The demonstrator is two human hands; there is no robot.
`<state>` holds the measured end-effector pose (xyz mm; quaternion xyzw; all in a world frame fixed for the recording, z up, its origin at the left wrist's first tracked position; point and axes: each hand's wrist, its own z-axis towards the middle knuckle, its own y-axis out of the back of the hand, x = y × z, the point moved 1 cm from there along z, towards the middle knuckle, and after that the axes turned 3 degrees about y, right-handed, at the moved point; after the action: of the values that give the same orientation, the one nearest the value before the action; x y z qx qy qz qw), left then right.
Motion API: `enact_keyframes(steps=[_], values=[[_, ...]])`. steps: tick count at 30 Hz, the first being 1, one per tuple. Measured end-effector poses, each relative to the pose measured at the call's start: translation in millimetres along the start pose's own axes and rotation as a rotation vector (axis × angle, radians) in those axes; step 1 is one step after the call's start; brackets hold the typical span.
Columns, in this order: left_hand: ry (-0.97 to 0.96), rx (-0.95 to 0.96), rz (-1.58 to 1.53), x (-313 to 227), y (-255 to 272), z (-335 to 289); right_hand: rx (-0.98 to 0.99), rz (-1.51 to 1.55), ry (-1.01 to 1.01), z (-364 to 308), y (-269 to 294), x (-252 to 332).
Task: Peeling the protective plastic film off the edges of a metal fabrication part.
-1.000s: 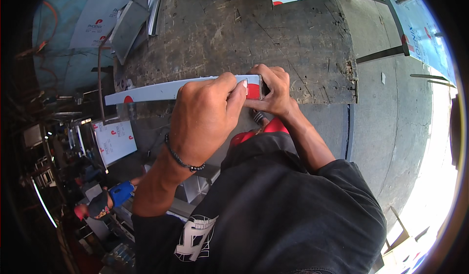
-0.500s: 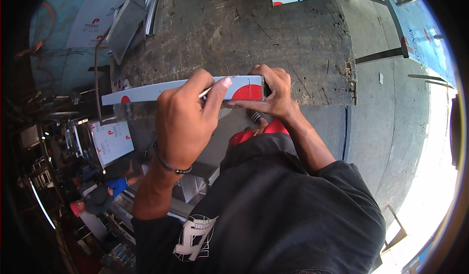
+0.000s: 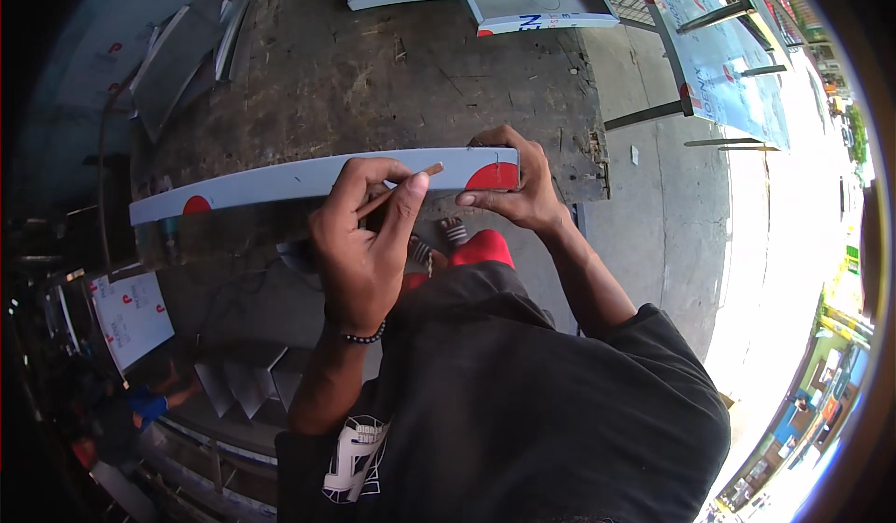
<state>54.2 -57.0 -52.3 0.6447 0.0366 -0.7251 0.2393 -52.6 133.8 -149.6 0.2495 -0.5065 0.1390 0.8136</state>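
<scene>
A long, narrow metal panel (image 3: 280, 178) with white film and red rounded patches on its face lies along the near edge of the worn wooden worktable (image 3: 373, 84). My right hand (image 3: 525, 182) grips its right end, thumb below and fingers over the top. In front of the panel's middle, my left hand (image 3: 369, 220) pinches a thin brown pencil (image 3: 431, 169) between thumb and fingers. The pencil slants up to the right, one end near the white face; I cannot tell whether it touches.
Shallow metal trays (image 3: 532, 0) rest at the table's far edge. Bent sheet-metal pieces (image 3: 182, 52) lean at the far left. A film-covered panel on legs (image 3: 709, 66) stands to the right. Another person (image 3: 140, 406) is low at the left, near metal pieces on the floor.
The view has shifted, so the table appears farther left. My left fingers have opened out a little around the pencil, which shows more of its length. My right hand still grips the panel's end.
</scene>
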Motion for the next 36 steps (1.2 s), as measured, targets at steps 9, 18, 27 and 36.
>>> enact_keyframes(steps=[9, 18, 27, 36], values=[[-0.021, 0.432, 0.174, -21, -14, 47, -0.035, 0.078, -0.033, 0, -1, 9], [-0.055, 0.24, 0.434, -25, -36, 19, 0.065, 0.122, 0.115, 6, 0, -3], [0.014, 0.168, 0.473, -31, -48, 14, 0.055, 0.168, 0.255, 10, -4, -14], [-0.036, 0.062, 0.416, -21, -50, 6, 0.007, 0.188, 0.325, 12, -6, -15]])
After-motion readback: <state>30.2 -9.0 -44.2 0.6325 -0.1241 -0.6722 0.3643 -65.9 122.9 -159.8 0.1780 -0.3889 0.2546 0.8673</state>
